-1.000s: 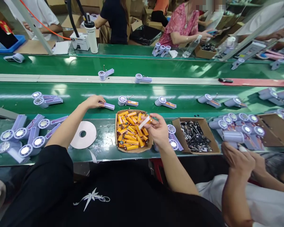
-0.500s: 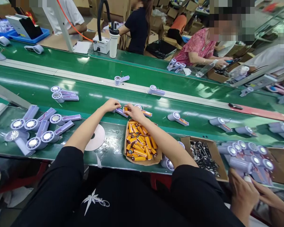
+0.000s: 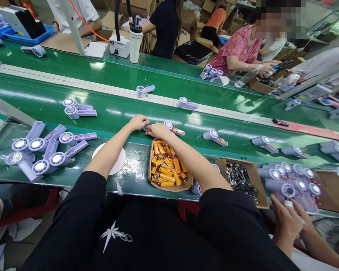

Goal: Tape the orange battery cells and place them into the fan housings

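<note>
A lavender plastic fan housing (image 3: 144, 129), a narrow smooth sliver showing, sits over the glossy green belt (image 3: 110, 122) between the bare left hand (image 3: 138, 122) and bare right hand (image 3: 158, 130), whose bent fingers hide the rest, leaving any grip impossible to tell.

Out Front, Side by Side

My left forearm (image 3: 111, 152) and right forearm (image 3: 193, 160) stretched forward, angling inward — my left hand (image 3: 138, 122) and right hand (image 3: 158, 130) just beside each other, backs upward, fingers (image 3: 145, 122) bent.
</note>
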`<action>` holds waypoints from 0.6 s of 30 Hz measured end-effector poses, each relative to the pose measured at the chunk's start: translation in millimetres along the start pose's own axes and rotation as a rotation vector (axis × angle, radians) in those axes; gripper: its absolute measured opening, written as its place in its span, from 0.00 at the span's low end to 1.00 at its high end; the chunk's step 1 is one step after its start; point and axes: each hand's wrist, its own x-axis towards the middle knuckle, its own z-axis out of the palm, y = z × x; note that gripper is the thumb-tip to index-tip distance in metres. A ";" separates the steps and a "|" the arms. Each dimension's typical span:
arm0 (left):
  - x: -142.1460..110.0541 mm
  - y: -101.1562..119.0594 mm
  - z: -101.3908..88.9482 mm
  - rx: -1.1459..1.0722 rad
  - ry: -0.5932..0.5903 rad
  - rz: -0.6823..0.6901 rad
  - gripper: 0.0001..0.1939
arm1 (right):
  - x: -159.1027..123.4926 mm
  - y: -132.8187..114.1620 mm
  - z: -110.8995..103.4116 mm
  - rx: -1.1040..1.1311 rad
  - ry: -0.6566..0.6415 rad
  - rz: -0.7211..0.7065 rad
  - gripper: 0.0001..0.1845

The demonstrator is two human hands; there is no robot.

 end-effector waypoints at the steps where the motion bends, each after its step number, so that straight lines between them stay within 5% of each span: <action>1: -1.1 2.3 -0.2 0.008 0.004 -0.004 0.16 | 0.3 3.7 -2.3 0.007 -0.015 -0.018 0.18; 4: -6.4 9.5 -1.0 0.033 0.027 -0.013 0.16 | -8.7 32.2 -14.9 0.146 0.063 -0.015 0.19; 9: -14.3 27.2 2.0 0.056 0.117 -0.051 0.18 | -59.0 117.5 -35.0 0.374 0.448 0.341 0.21; 14: -33.8 56.9 -7.4 0.085 0.216 -0.057 0.29 | -99.7 169.7 -21.7 0.472 0.273 0.492 0.11; 18: -97.3 53.6 -33.8 0.095 0.236 0.048 0.27 | -105.3 183.2 -5.3 0.560 0.192 0.514 0.16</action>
